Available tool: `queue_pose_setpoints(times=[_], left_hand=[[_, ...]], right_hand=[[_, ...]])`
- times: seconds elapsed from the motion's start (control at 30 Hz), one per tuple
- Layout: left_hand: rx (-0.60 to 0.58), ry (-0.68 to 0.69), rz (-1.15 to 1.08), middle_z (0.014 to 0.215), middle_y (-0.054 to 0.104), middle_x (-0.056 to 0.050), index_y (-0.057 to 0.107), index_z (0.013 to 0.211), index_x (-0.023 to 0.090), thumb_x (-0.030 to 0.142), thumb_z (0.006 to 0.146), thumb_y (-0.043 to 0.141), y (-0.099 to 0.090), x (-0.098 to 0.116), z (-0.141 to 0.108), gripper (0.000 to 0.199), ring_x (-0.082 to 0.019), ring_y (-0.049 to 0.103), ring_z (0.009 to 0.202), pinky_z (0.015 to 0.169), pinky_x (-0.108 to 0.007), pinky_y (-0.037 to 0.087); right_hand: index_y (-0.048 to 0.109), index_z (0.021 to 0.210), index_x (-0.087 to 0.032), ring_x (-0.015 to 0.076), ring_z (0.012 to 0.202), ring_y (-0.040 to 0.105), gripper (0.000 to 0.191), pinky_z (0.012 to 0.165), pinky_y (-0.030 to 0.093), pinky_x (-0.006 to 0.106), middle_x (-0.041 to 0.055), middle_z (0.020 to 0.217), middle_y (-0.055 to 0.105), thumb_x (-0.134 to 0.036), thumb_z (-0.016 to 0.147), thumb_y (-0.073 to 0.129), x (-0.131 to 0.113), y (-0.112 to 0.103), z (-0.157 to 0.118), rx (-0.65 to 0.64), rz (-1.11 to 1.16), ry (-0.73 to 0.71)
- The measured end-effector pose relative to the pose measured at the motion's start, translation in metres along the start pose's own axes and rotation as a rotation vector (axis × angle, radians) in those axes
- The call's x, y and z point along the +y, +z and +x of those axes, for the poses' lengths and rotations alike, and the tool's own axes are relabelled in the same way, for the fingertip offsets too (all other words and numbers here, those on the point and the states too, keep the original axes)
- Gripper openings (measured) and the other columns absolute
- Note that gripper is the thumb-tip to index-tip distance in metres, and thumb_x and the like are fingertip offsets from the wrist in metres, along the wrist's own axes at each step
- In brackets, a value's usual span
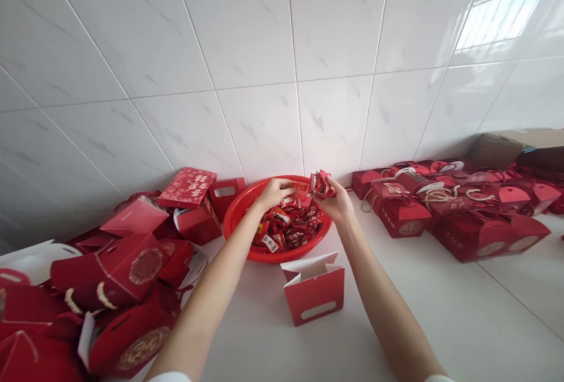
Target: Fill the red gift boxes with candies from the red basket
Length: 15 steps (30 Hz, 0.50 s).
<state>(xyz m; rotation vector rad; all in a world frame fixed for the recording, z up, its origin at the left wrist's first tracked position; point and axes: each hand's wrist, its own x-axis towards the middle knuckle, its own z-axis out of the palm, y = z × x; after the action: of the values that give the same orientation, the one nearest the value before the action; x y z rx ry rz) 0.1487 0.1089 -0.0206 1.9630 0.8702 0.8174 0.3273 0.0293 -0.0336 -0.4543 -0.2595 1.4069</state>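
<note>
A red plastic basin (231, 235) full of small wrapped candies (293, 235) stands against the tiled wall. My left hand (274, 193) reaches over its far side, fingers closed on a red wrapped candy with a dotted pattern (304, 195). Above the basin's right rim, my right hand (338, 201) is closed around several shiny red candies (321, 183). Between my forearms, in front of the basin, a red paper gift box (315, 294) stands upright with its top open. Its white inside shows, and so does an oval cutout low on its front.
Empty-looking red gift boxes (127, 270) lie heaped on the left, some with rope handles. To the right, closed red boxes (467, 223) with cord handles stand in rows. A cardboard carton (502, 146) sits behind them by the wall.
</note>
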Motion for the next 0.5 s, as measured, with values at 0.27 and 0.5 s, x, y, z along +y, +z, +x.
queue_pose_setpoints(times=[0.27, 0.5], left_hand=[[0.193, 0.083, -0.005, 0.08, 0.073, -0.005, 0.07, 0.076, 0.016, 0.049, 0.078, 0.068, 0.009, 0.041, -0.048, 0.034, -0.023, 0.065, 0.082, 0.078, -0.032, 0.049], [0.189, 0.159, 0.047, 0.062, 0.054, 0.002, 0.057, 0.062, 0.018, 0.055, 0.089, 0.059, 0.026, 0.074, -0.091, 0.046, -0.016, 0.054, 0.064, 0.061, -0.027, 0.044]], right_hand=[[0.069, 0.078, -0.02, 0.0163, 0.077, 0.068, 0.008, 0.074, 0.059, 0.031, -0.0004, 0.079, 0.074, -0.02, 0.078, 0.076, -0.013, 0.023, -0.036, -0.141, -0.16, -0.071], [0.065, 0.076, -0.02, 0.0141, 0.069, 0.065, 0.017, 0.062, 0.055, 0.026, -0.002, 0.076, 0.069, -0.024, 0.074, 0.082, -0.017, 0.037, -0.071, -0.215, -0.351, -0.204]])
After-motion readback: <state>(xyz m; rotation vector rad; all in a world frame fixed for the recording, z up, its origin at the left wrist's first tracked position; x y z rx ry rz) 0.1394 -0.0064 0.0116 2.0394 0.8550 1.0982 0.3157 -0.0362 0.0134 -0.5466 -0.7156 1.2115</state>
